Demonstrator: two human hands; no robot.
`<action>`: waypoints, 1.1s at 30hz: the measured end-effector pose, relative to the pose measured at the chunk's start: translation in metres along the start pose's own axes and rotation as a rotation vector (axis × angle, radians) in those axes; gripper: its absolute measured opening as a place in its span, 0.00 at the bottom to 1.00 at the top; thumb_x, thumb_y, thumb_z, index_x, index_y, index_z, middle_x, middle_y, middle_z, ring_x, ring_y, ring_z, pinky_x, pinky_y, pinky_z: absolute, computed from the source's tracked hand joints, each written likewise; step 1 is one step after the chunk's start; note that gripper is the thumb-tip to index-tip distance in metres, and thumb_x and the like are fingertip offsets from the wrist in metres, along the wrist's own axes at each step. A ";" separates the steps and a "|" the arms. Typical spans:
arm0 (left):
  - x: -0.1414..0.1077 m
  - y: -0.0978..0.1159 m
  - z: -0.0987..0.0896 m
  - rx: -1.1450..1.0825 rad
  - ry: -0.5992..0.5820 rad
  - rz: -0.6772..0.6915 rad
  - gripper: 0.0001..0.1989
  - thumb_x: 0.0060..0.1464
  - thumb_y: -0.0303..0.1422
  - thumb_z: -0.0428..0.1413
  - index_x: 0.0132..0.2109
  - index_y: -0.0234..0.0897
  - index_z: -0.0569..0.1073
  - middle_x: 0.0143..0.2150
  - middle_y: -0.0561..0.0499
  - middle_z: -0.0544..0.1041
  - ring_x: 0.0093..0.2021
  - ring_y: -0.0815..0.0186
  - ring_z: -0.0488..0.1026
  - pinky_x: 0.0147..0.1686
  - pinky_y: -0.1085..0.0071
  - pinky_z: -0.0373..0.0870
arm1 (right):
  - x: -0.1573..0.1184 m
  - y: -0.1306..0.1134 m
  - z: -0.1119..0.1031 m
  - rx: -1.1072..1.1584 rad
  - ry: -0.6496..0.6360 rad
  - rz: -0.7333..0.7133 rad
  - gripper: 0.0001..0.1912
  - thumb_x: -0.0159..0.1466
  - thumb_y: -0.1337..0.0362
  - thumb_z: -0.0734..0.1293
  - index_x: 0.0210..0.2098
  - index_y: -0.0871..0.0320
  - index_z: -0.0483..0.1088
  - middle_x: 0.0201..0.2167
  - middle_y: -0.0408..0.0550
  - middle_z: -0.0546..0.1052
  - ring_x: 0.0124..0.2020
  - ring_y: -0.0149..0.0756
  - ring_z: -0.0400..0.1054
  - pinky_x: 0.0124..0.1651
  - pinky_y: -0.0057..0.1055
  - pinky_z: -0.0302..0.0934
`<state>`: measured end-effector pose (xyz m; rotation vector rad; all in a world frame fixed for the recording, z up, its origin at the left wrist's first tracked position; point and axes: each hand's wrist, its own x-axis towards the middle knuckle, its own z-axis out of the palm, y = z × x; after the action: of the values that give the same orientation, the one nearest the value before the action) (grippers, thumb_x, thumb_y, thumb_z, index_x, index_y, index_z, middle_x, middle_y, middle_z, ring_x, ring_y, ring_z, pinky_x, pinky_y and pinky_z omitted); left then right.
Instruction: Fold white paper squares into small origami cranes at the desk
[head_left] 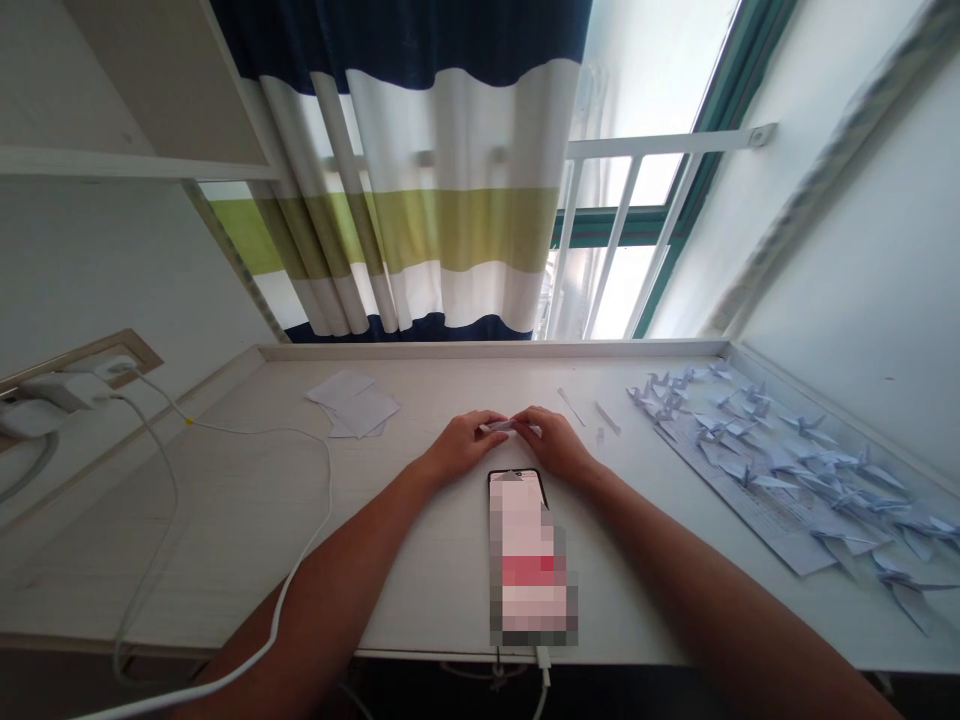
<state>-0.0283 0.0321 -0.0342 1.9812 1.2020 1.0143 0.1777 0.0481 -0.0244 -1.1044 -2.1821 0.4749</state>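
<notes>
A small piece of folded white paper (pixel 501 426) lies between my two hands, low over the desk. My left hand (pixel 469 440) pinches its left side between thumb and fingers. On the other side, the fingers of my right hand (pixel 551 437) close on its right end. Much of the paper is hidden by the fingers, so its folded shape is hard to make out. Just below the hands rests a phone (pixel 529 555), its screen lit and blurred. Thin paper strips (pixel 607 416) lie to the right of my right hand.
Several folded paper cranes (pixel 750 475) cover a printed sheet (pixel 787 545) on the right. Loose square papers (pixel 356 405) lie at the left. A white cable (pixel 328 480) from the wall sockets (pixel 71 390) passes over my left forearm. The desk has a raised back edge (pixel 487 350).
</notes>
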 end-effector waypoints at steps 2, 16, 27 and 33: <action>0.001 0.002 0.004 -0.126 0.045 -0.019 0.16 0.56 0.41 0.62 0.49 0.39 0.79 0.45 0.47 0.82 0.39 0.62 0.77 0.43 0.66 0.73 | -0.001 -0.004 0.000 0.143 0.052 0.079 0.09 0.68 0.63 0.65 0.38 0.57 0.78 0.37 0.51 0.82 0.39 0.42 0.76 0.45 0.37 0.66; -0.002 0.034 0.014 -0.312 0.213 -0.020 0.15 0.52 0.39 0.66 0.46 0.39 0.79 0.44 0.46 0.81 0.46 0.60 0.77 0.44 0.65 0.70 | -0.004 -0.022 -0.012 1.353 -0.105 0.318 0.10 0.61 0.56 0.73 0.35 0.57 0.78 0.35 0.46 0.78 0.40 0.36 0.71 0.52 0.38 0.64; -0.003 0.046 0.020 -0.491 0.220 -0.091 0.14 0.49 0.40 0.68 0.40 0.37 0.80 0.30 0.51 0.79 0.29 0.66 0.74 0.39 0.64 0.72 | -0.008 -0.030 -0.006 1.489 -0.338 0.456 0.06 0.61 0.62 0.72 0.35 0.59 0.78 0.33 0.47 0.77 0.35 0.34 0.70 0.50 0.38 0.66; -0.001 0.049 0.016 -0.701 0.322 -0.169 0.17 0.44 0.42 0.70 0.33 0.35 0.76 0.31 0.51 0.78 0.29 0.69 0.73 0.32 0.70 0.71 | -0.005 -0.036 -0.007 1.386 -0.170 0.384 0.13 0.63 0.56 0.71 0.34 0.61 0.78 0.31 0.50 0.78 0.36 0.38 0.72 0.51 0.40 0.66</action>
<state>0.0064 0.0092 -0.0038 1.1866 0.9612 1.4554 0.1640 0.0236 -0.0005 -0.6142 -1.1544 1.8897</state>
